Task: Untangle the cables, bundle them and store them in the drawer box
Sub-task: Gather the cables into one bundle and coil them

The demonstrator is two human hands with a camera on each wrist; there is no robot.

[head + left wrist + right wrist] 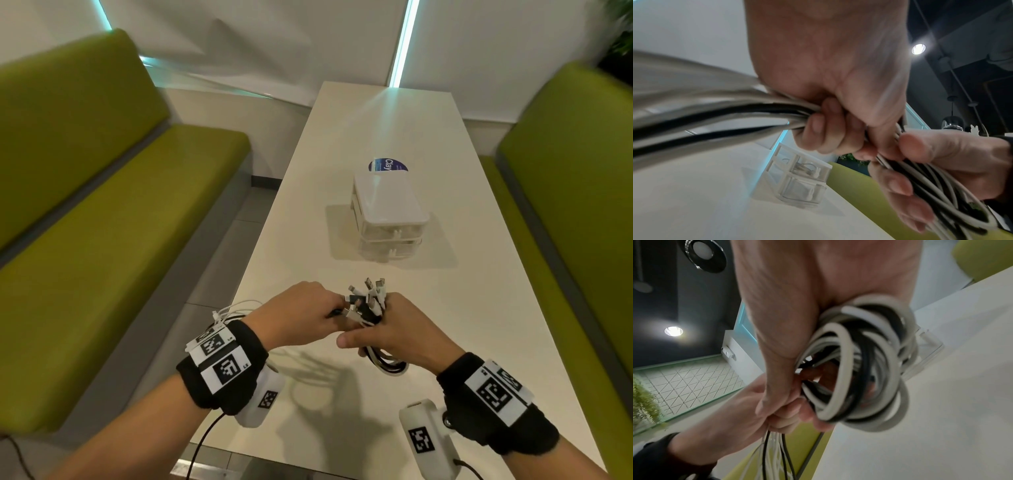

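A bundle of white and black cables point(371, 306) hangs above the near part of the white table point(376, 137), plug ends sticking up. My right hand point(394, 329) grips the coiled loops point(855, 363), which stick out below its fist. My left hand point(301, 313) grips the loose strands point(715, 116) right beside it; their tails trail back past my left wrist. The two hands touch. A clear two-drawer box point(388, 219) stands mid-table beyond them, both drawers pushed in, with some cable visible in the upper drawer point(807, 167).
A round blue sticker point(388, 165) lies on the table behind the box. Green benches flank the table on the left point(113, 205) and on the right point(565, 188). The near table edge is just below my wrists.
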